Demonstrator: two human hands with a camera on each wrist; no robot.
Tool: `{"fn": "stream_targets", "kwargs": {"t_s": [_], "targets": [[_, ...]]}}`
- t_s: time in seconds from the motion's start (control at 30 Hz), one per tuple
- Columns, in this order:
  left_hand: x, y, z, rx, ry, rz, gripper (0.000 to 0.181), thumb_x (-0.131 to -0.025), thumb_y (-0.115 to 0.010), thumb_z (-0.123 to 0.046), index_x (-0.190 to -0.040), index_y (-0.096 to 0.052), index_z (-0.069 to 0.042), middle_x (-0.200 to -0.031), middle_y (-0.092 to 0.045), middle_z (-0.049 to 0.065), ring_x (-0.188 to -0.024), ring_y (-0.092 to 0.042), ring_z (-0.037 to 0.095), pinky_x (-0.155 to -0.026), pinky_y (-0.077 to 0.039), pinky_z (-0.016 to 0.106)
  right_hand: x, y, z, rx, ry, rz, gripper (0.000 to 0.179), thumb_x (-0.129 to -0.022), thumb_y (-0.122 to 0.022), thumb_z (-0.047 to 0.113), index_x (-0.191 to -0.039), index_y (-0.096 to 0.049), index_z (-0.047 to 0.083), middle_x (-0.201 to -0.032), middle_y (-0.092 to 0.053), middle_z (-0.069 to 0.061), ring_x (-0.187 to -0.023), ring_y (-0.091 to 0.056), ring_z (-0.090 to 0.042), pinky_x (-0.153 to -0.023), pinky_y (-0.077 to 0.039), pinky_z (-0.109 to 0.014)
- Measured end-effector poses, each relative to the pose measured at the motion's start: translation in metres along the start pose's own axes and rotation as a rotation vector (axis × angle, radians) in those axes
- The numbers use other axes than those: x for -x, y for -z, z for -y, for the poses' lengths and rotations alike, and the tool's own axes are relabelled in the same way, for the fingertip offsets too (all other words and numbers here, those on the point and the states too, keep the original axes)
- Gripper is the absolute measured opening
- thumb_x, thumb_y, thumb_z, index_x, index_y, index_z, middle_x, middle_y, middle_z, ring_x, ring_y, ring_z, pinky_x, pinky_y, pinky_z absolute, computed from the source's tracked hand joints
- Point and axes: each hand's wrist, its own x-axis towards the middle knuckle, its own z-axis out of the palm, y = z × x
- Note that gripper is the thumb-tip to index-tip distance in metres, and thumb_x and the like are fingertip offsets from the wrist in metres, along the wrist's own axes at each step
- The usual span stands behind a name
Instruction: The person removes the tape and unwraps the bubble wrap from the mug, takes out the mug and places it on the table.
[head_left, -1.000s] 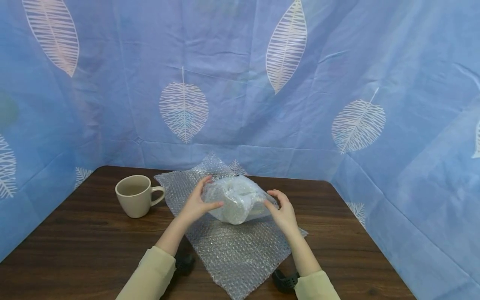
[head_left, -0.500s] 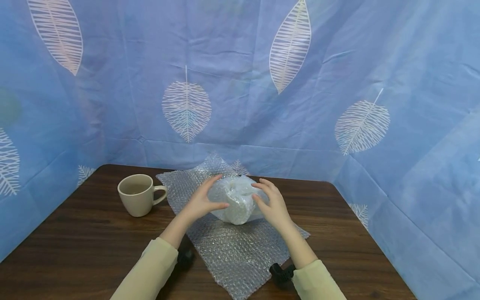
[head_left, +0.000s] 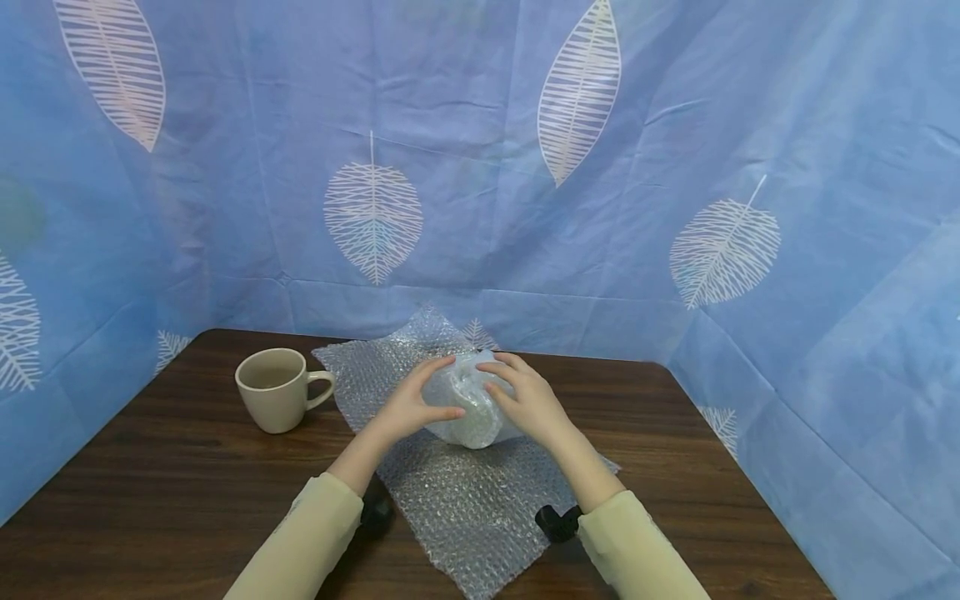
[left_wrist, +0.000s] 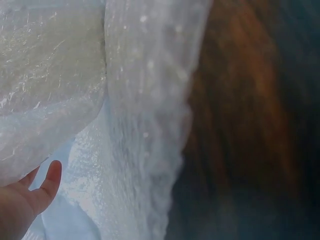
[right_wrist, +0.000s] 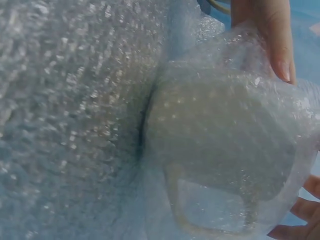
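A mug wrapped in bubble wrap (head_left: 474, 423) sits on a flat bubble wrap sheet (head_left: 480, 500). Through the clear layers the beige mug (right_wrist: 220, 130) and its handle show in the right wrist view. My left hand (head_left: 407, 410) holds the bundle's left side, thumb toward me and fingers over the far side. From the right, my right hand (head_left: 531, 407) grips the wrap near the top, its fingers curved. In the left wrist view a few fingers (left_wrist: 49, 186) appear beside the wrapped side; the rest of that hand is cut off.
A second beige mug (head_left: 272, 392), unwrapped, stands upright on the left of the dark wooden table (head_left: 180, 500), handle toward the sheet. Blue leaf-print cloth (head_left: 465, 167) hangs behind and on both sides. The sheet's far corner reaches the cloth.
My right hand has moved left and inward, and the wrap's loose right side is now drawn in against the mug. My left hand has shifted slightly right.
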Motion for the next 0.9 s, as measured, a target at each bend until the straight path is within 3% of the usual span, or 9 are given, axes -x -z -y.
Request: {"fn": "stream_targets", "kwargs": {"t_s": [0.2, 0.53, 0.9], "targets": [[-0.001, -0.003, 0.001, -0.007, 0.014, -0.008, 0.087, -0.074, -0.083, -0.038, -0.147, -0.039, -0.026, -0.152, -0.030, 0.002, -0.139, -0.025, 0.033, -0.103, -0.025, 0.064, -0.007, 0.005, 0.005, 0.098, 0.018, 0.082, 0.034, -0.099, -0.055, 0.027, -0.132, -0.060, 0.020, -0.143, -0.043, -0.017, -0.124, -0.046, -0.038, -0.094, -0.042, -0.057], [0.001, -0.008, -0.002, 0.046, 0.084, -0.012, 0.084, -0.075, -0.083, -0.036, -0.147, -0.040, -0.022, -0.153, -0.029, 0.005, -0.139, -0.023, 0.038, -0.101, -0.027, 0.066, -0.016, 0.008, 0.013, 0.219, 0.006, 0.185, 0.033, -0.100, -0.053, 0.028, -0.132, -0.060, 0.025, -0.147, -0.036, -0.018, -0.117, -0.053, -0.037, -0.093, -0.044, -0.054], [0.002, -0.010, -0.003, 0.071, 0.101, -0.021, 0.081, -0.076, -0.082, -0.034, -0.146, -0.041, -0.024, -0.153, -0.029, 0.005, -0.139, -0.022, 0.039, -0.099, -0.029, 0.067, -0.024, 0.010, 0.024, 0.304, 0.015, 0.246, 0.030, -0.099, -0.055, 0.027, -0.127, -0.065, 0.022, -0.146, -0.039, -0.018, -0.110, -0.058, -0.036, -0.090, -0.047, -0.050]]}}
